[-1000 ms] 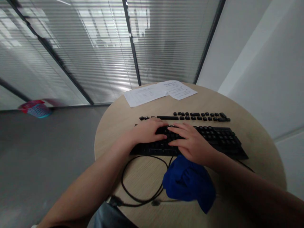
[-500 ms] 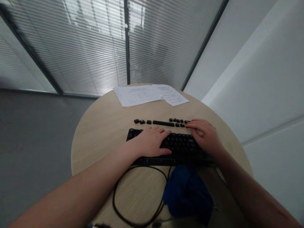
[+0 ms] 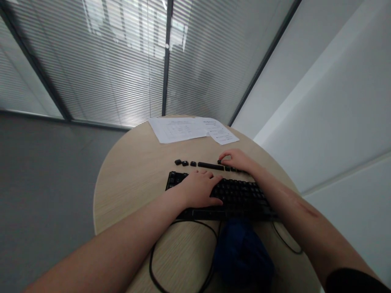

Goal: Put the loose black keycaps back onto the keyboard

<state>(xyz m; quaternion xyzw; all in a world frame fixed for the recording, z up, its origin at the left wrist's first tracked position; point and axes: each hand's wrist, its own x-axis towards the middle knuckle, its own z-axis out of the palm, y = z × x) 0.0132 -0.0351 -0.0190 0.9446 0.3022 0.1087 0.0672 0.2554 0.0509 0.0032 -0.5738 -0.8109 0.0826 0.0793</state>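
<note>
A black keyboard [image 3: 240,193] lies on the table, with its keys facing up. My left hand [image 3: 198,189] rests over its left half, fingers spread, covering many keys. Beyond the keyboard runs a row of loose black keycaps [image 3: 185,163], among them a long space bar keycap [image 3: 210,166]. My right hand [image 3: 236,159] reaches past the keyboard to the right part of that row. Its thumb and forefinger close on a small keycap [image 3: 219,162] beside the right end of the space bar. The forearm and hand hide part of the other keycaps there.
Printed papers [image 3: 183,129] lie at the far edge of the round wooden table [image 3: 122,183]. A blue cloth-like item [image 3: 242,256] sits in front of the keyboard. A black cable [image 3: 150,262] loops beside it. Glass panels with blinds and a white wall [image 3: 345,122] stand close by.
My right hand has moved left and away from me, from the right end of the keycap row to a small keycap near the space bar. My left hand stays on the keyboard.
</note>
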